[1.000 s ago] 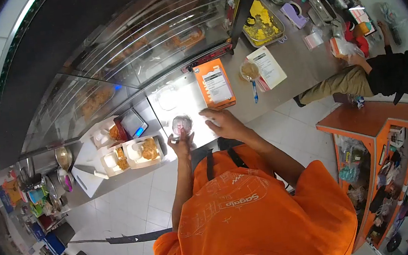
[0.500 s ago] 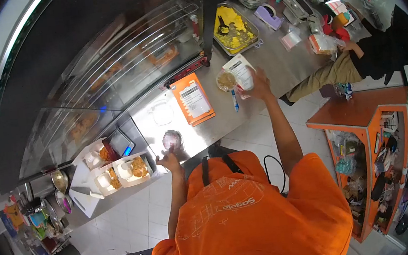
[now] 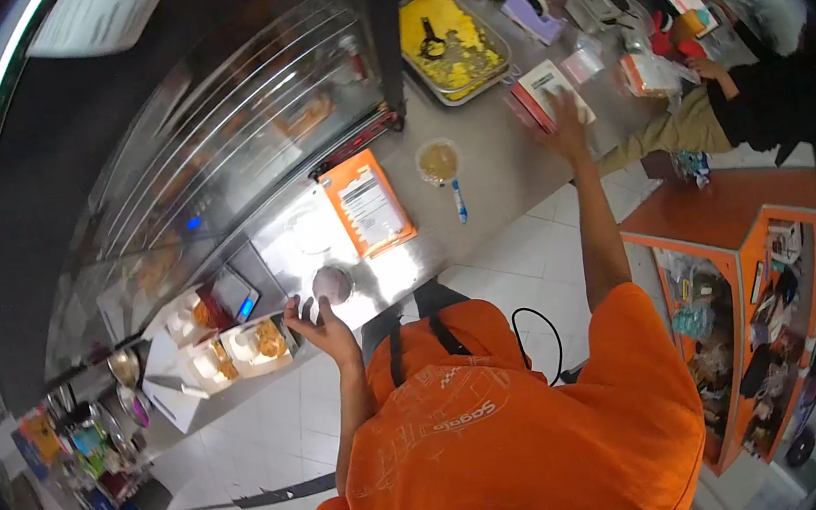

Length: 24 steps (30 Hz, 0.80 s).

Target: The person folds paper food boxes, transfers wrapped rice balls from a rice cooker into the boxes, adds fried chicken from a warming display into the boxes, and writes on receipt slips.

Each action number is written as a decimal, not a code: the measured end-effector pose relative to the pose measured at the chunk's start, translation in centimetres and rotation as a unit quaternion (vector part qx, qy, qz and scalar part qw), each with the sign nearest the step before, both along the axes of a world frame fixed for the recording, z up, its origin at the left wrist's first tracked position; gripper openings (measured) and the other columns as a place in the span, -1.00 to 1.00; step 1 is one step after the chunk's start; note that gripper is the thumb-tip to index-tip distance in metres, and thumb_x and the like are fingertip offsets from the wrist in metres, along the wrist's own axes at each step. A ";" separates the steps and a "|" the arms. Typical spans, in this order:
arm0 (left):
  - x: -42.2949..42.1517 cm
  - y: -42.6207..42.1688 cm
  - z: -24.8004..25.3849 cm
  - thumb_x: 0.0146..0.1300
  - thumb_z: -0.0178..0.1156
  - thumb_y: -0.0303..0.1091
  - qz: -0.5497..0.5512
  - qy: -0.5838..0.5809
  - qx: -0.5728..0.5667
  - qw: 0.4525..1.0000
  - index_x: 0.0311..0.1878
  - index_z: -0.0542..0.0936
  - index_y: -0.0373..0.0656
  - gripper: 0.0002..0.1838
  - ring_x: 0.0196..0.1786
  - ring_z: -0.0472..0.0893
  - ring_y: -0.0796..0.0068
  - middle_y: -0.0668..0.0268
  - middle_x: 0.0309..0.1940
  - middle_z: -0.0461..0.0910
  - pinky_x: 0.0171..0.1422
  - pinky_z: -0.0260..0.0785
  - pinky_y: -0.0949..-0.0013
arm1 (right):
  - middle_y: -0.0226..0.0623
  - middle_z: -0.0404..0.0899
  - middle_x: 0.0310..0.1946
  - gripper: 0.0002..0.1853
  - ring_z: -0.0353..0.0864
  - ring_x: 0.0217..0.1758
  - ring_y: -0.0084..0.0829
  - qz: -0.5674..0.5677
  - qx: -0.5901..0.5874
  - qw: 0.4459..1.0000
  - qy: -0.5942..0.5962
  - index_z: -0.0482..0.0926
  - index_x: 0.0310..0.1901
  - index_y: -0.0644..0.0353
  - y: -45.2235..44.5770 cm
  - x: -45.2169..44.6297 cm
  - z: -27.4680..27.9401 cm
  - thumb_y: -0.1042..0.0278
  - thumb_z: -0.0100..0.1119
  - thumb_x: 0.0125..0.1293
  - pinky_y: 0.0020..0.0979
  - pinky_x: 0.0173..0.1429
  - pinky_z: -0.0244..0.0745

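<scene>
A round purple-grey wrapped item (image 3: 333,284) sits on the brightly lit steel counter. My left hand (image 3: 325,335) is at its near side, fingers apart and holding nothing; whether a fingertip touches it is unclear. To the right, my right hand (image 3: 567,128) grips a small white-and-red box or stack with a printed label (image 3: 540,89), fingers over its top and near edge. Between my hands lie an orange box with a printed sheet (image 3: 367,204), a clear round tub of brownish contents (image 3: 438,162) and a blue-and-white pen (image 3: 459,202).
A steel tray of yellow food (image 3: 454,43) and a purple tape dispenser (image 3: 534,17) stand farther back. Open food boxes (image 3: 262,344) and a knife (image 3: 176,385) lie left, beside the glass display case. A person in black (image 3: 782,91) works at the right. An orange cabinet (image 3: 715,210) stands below.
My right hand has gone from beside the orange box to the labelled box, which has shifted right, away from the tub. My left hand has drawn back from the round item, its fingers spreading.
</scene>
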<state>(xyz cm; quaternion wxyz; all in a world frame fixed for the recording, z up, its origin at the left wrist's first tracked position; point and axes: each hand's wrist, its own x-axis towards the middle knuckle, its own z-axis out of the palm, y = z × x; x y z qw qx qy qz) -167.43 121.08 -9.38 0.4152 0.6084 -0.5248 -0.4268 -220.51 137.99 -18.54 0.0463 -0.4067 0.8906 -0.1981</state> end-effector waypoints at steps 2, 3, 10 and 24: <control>-0.9 0.1 0.1 0.29 0.14 -0.60 -0.031 0.000 -0.012 0.999 0.25 0.29 -0.19 -0.52 0.17 0.42 0.28 0.20 0.24 0.33 0.21 0.37 0.22 | -0.06 0.30 0.41 -0.08 0.25 0.48 0.00 0.071 -0.126 0.986 -0.080 0.31 0.44 -0.12 -2.1 3.1 1.1 0.23 0.50 -0.03 -0.10 0.53 0.16; -1.5 0.3 0.1 0.29 0.13 -0.60 -0.039 0.004 -0.010 0.999 0.25 0.29 -0.19 -0.52 0.17 0.43 0.29 0.21 0.24 0.33 0.20 0.37 0.23 | -0.05 0.31 0.40 -0.11 0.24 0.49 0.01 0.088 -0.187 0.974 -0.091 0.34 0.42 -0.11 -4.4 8.1 3.5 0.24 0.49 -0.02 -0.10 0.54 0.13; -5.3 -0.2 0.2 0.31 0.15 -0.55 -0.119 -0.003 -0.006 0.993 0.23 0.34 -0.24 -0.57 0.15 0.47 0.33 0.19 0.18 0.37 0.19 0.40 0.29 | -0.12 0.28 0.34 -0.16 0.28 0.41 -0.03 0.136 0.012 0.979 -0.154 0.40 0.32 -0.18 -12.2 17.9 3.7 0.28 0.51 -0.08 -0.11 0.43 0.29; -8.0 -5.3 -6.3 0.51 0.00 0.01 -0.183 0.119 0.289 0.932 0.36 0.41 -0.22 -0.44 0.21 0.46 0.39 0.23 0.24 0.46 0.29 0.27 0.37 | -0.08 0.46 0.23 -0.30 0.43 0.30 -0.05 -0.056 -0.029 0.993 0.100 0.46 0.26 0.01 -3.1 2.3 4.0 0.21 0.48 0.02 -0.10 0.32 0.35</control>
